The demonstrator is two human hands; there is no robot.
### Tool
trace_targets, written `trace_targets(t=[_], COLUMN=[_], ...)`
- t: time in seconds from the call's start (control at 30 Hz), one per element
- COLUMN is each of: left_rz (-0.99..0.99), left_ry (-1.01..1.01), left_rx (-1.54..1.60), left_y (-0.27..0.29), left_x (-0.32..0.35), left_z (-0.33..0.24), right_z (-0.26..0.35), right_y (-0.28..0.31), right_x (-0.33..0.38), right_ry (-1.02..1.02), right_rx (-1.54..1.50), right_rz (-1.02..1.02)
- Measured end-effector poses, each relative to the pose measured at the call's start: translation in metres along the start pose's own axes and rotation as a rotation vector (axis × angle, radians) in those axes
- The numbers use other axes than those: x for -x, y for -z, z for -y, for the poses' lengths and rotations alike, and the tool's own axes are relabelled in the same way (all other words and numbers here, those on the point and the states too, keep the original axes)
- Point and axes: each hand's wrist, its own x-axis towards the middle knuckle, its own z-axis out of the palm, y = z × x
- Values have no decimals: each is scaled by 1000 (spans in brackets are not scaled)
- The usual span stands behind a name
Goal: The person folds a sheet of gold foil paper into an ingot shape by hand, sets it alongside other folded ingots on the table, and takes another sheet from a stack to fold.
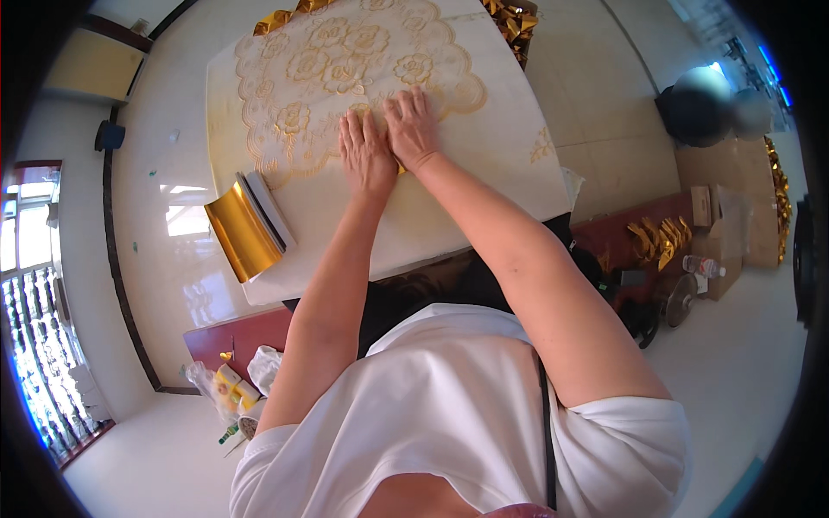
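My left hand point(368, 160) and my right hand point(413, 131) lie side by side on the table, palms down, fingers stretched forward. A small piece of something shiny and gold point(401, 169) peeks out between the wrists; most of it is hidden beneath the hands. Under and ahead of them spreads a cream tablecloth point(345, 73) with gold embroidered-looking roses and a scalloped border. To the left of my left forearm, at the table's edge, lies a stack of glossy gold sheets point(237, 229) with white and dark layers beside it.
Crumpled gold foil point(515, 26) fills a box at the table's far right corner. A dark red bench point(622, 220) near me carries more gold foil strips point(661, 240), a clear bottle point(704, 266) and a round lid point(680, 300). Plastic bags point(203, 380) lie at the lower left.
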Motion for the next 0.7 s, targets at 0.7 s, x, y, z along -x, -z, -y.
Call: trace_targets(t=[0.7], left_rz=[-160], left_ry=[-55], left_rx=[188], left_y=[81], left_x=[83], left_z=[26], right_z=[-16], right_y=[122], right_x=[77], right_ry=[-38], right_rx=[-375], right_rz=[88])
